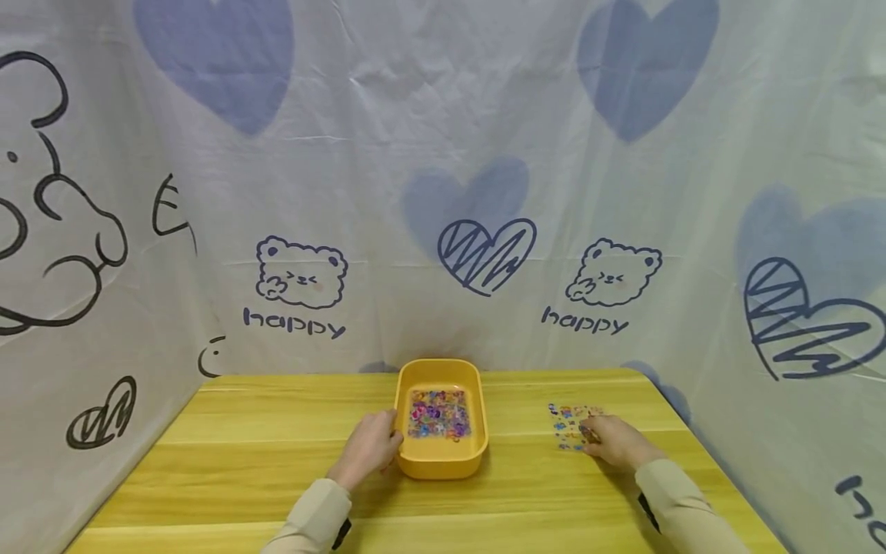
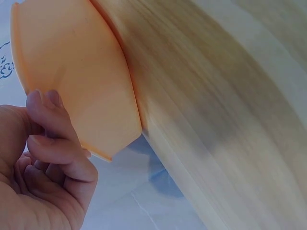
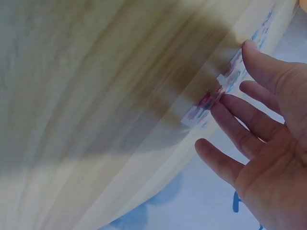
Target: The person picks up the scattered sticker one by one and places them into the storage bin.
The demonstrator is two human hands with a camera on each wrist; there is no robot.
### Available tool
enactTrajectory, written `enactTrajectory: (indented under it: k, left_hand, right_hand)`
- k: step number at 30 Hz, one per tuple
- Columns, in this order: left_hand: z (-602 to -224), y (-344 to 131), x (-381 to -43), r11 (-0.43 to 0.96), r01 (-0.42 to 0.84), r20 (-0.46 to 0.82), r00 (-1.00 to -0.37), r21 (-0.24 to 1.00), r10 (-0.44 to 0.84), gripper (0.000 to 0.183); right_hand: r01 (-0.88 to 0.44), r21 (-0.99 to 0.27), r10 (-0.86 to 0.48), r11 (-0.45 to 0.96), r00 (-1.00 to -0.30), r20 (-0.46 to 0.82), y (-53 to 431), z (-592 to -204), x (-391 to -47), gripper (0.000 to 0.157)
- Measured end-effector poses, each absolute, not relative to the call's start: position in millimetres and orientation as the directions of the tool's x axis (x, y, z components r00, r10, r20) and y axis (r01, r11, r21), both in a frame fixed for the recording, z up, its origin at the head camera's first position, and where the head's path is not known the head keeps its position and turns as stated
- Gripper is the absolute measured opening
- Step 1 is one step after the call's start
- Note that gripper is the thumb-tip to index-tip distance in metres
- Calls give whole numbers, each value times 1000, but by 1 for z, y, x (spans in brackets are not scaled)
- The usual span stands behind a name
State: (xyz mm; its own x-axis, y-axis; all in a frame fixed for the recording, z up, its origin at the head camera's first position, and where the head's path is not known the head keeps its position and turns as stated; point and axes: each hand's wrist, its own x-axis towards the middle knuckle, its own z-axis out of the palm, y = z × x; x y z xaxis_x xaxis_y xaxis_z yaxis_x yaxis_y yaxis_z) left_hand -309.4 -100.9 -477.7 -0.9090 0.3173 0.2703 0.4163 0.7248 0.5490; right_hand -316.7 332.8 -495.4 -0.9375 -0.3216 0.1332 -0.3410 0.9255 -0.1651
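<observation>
A yellow plastic tub (image 1: 441, 468) stands on the table. My left hand (image 1: 370, 446) grips its left rim; the left wrist view shows curled fingers and thumb at the edge of the tub (image 2: 88, 62). Inside the tub lies a layer of small multicoloured shapes (image 1: 439, 415), like printed stickers. To the right, a clear sheet with small colourful figures (image 1: 564, 427) lies flat on the table. My right hand (image 1: 616, 440) is over that sheet's right side. In the right wrist view, its fingers are spread and nearly straight, fingertips right at the sheet (image 3: 230, 79).
The wood-grain table (image 1: 277, 423) reaches back to a white curtain (image 1: 388, 308) printed with hearts, bears and "happy". More of the same cloth hangs at the left and right sides. Table surface lies between the tub and the clear sheet.
</observation>
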Motion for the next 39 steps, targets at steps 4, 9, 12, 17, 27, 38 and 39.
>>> enactTrajectory:
  k: [4,9,12,17,27,38,39]
  left_hand:
    - [-477,-101,-309,731,403,269,-915,551,301,11]
    - [-477,-101,-308,748,403,282,-913,528,293,9]
    - [-476,-100,-309,751,406,287,-912,521,293,6]
    - [-475,-100,-308,746,403,278,-914,530,295,6]
    - [-477,-100,-308,747,399,273,-916,531,295,7]
    - [-475,-99,-307,757,393,266,-918,522,293,10]
    - [-475,-99,-307,759,389,262,-920,522,292,11]
  right_hand:
    - [-363,-159,-337,918,-926,170,327,-496,-318,42]
    - [-381,-121,-349,917,-911,219,323,-500,-321,38]
    - [-421,-67,-390,904,-880,273,322,-503,-321,34]
    - [-479,8,-452,878,-823,344,323,-506,-322,32]
    - [-429,71,-428,901,-847,316,321,-509,-320,42]
    - [-405,25,-383,914,-841,382,322,-513,-326,53]
    - [-399,15,-374,917,-846,379,322,-513,-326,53]
